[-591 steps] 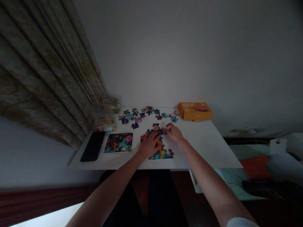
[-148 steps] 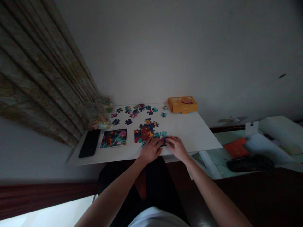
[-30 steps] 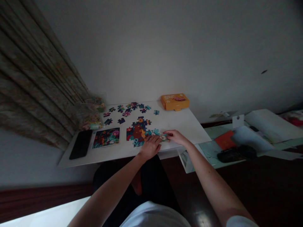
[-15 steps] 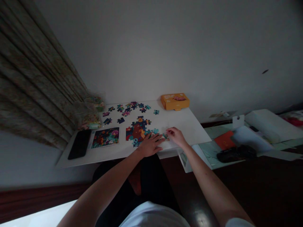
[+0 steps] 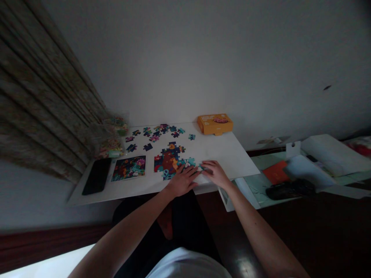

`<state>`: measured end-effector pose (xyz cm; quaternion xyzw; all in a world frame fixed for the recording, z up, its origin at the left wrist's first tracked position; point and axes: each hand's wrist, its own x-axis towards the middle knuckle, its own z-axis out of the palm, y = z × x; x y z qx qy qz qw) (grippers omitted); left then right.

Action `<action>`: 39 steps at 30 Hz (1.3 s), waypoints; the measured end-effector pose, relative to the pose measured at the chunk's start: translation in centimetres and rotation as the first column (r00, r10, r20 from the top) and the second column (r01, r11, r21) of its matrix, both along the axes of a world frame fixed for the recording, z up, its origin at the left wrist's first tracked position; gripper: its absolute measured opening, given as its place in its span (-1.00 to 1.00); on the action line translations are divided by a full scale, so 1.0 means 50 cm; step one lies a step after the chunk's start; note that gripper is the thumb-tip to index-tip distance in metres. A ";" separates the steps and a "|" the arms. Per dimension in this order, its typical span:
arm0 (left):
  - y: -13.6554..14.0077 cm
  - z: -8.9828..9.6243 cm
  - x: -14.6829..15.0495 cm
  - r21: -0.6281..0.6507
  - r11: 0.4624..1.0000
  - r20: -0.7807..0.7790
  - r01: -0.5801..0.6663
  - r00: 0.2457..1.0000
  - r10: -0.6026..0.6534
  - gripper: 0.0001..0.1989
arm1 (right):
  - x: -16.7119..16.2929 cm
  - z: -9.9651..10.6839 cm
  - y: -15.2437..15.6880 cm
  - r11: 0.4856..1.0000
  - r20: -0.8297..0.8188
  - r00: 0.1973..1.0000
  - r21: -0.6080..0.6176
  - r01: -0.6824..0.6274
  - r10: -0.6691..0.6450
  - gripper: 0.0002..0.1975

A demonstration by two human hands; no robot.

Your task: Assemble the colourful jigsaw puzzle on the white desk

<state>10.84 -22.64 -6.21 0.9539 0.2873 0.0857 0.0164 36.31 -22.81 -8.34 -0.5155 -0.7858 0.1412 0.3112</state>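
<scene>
A partly joined jigsaw puzzle point(image 5: 169, 160) with a brown bear-like figure lies near the front of the white table. My left hand point(image 5: 182, 181) rests flat over its lower right part, fingers spread and holding nothing. Just beside it, my right hand point(image 5: 214, 172) has its fingers bent round a small teal puzzle piece point(image 5: 200, 167) at the puzzle's right edge. The fingers partly cover that piece, so its fit with its neighbours is hidden. Left of the puzzle lies a printed picture card point(image 5: 129, 168) in similar colours.
Loose puzzle pieces point(image 5: 155, 136) are scattered along the back of the table point(image 5: 228, 154). An orange box point(image 5: 216, 124) stands at the back right. At the left are a black phone-like slab point(image 5: 97, 177) and clear bags point(image 5: 108, 144). An open drawer point(image 5: 240, 193) juts out below right.
My right hand has come down, its fingers now reaching leftward onto the puzzle's right edge. The left hand has stayed in nearly the same place.
</scene>
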 end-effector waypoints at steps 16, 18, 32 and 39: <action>0.014 0.049 0.019 -0.106 0.994 0.063 0.006 0.998 0.000 -0.67 | -0.017 0.001 0.056 0.983 0.094 0.979 -0.007 0.182 -0.180 -0.75; 0.038 0.054 -0.001 -0.115 0.993 0.087 0.021 0.996 -0.010 -0.67 | -0.017 -0.006 0.054 0.978 0.110 0.972 0.022 0.207 -0.209 -0.73; 0.489 0.109 -0.338 -0.257 0.587 0.035 -0.768 0.600 0.799 -0.63 | -0.015 -0.046 0.072 0.901 0.160 0.887 0.060 0.430 -0.434 -0.56; 0.595 0.062 -0.223 -0.317 0.562 0.047 -0.764 0.579 0.814 -0.68 | -0.010 -0.050 0.071 0.899 0.134 0.890 0.030 0.436 -0.436 -0.55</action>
